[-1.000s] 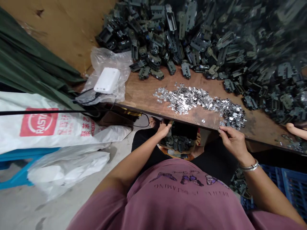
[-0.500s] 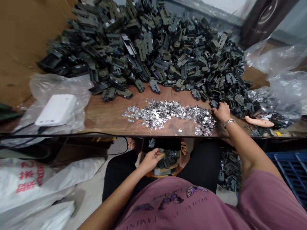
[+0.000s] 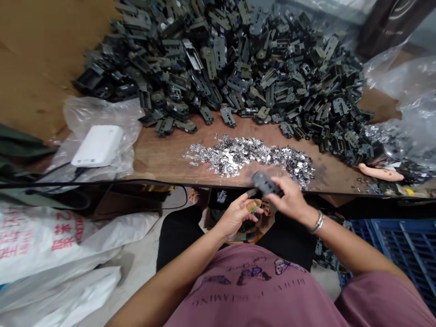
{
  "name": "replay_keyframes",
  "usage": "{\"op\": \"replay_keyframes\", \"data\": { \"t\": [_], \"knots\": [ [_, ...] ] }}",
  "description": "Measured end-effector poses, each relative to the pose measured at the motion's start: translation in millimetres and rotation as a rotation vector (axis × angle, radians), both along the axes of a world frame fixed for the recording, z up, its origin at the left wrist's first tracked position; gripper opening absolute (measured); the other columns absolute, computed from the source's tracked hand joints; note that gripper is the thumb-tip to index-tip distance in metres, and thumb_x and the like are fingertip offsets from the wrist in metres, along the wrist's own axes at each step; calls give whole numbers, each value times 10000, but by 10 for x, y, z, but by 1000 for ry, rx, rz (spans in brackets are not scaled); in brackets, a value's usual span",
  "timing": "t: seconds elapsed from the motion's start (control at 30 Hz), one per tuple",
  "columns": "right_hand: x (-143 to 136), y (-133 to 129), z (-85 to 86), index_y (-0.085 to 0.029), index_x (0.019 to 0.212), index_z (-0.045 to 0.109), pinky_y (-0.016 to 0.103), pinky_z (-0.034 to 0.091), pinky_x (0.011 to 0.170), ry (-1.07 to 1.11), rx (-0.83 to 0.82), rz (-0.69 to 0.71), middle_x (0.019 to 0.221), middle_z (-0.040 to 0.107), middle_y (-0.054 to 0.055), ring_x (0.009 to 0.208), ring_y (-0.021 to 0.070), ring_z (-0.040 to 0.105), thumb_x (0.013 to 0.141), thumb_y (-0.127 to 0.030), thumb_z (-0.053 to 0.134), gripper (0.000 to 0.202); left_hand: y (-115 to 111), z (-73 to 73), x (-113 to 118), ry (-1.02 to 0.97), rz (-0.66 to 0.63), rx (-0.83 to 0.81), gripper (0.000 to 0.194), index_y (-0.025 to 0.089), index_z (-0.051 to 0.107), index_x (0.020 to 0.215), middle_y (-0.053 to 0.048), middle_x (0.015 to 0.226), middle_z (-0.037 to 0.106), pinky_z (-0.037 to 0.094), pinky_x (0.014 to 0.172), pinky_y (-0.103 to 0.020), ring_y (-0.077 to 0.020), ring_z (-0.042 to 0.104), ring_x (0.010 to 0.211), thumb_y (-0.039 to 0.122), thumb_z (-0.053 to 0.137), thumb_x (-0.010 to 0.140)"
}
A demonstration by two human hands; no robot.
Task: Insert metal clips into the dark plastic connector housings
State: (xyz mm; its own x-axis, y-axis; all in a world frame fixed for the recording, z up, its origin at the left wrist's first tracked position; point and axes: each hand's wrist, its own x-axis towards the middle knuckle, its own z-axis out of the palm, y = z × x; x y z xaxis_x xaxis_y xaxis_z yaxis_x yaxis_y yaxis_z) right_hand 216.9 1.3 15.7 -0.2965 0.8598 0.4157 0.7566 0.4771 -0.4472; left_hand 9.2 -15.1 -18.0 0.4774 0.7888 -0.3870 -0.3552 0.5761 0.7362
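Observation:
My right hand (image 3: 289,197) grips a dark grey slotted plastic part (image 3: 266,183), slightly blurred, just over the table's front edge. Close by on the left is my left hand (image 3: 237,213), palm partly up and fingers apart, with what looks like a yellowish wrap with a green edge on one digit. It does not appear to hold anything. Below both hands, between my legs, sits a box (image 3: 271,223), mostly covered by them. A heap of small shiny metal pieces (image 3: 231,156) lies on the table, and behind it rises a large pile of similar dark plastic parts (image 3: 238,68).
A white device (image 3: 98,145) with a cable rests on clear plastic at left. To the right are a plastic bag (image 3: 418,113) and a flesh-coloured piece (image 3: 381,172). White printed sacks (image 3: 41,240) lie low left; a blue crate (image 3: 402,240) stands low right.
My right hand has come from the pile's right front edge toward my left hand, bringing a plastic part. My left hand has risen from the box and spread its fingers. The view has shifted slightly.

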Motion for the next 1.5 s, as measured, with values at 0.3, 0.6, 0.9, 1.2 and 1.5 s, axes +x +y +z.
{"op": "replay_keyframes", "data": {
  "t": [0.3,0.6,0.9,1.2,1.5],
  "knots": [
    [-131,314,-127,-146,949,664,330,499,732,-103,-216,-112,862,670,93,781,206,628,887,-319,605,193,6,-62,-187,78,348,-63,535,144,618,884,-20,849,710,576,653,-270,-173,706,754,412,907,522],
    [-276,294,-92,-180,823,679,275,493,680,3,-302,-23,786,726,46,707,173,667,870,-213,579,115,-13,-13,-234,392,346,337,390,170,592,875,13,812,668,517,752,-264,-129,612,745,309,846,614],
    [-381,12,195,-198,804,705,249,495,627,7,-289,231,737,717,22,660,140,661,850,-146,618,111,-17,96,-284,481,135,601,358,188,629,1023,-65,1039,717,503,870,-320,-192,662,933,252,761,697],
    [-332,-222,122,-195,998,674,297,577,699,7,-48,406,886,722,80,801,170,690,917,-119,499,207,-123,132,-388,505,74,510,420,180,643,980,-35,906,717,523,785,-302,-173,649,810,331,819,630],
    [-344,-242,38,-192,1031,581,303,569,660,-32,100,378,851,677,72,762,172,657,909,-92,454,203,-136,141,-386,578,77,547,357,182,644,930,-16,855,697,514,747,-285,-158,629,773,302,803,634]
  ]
}}
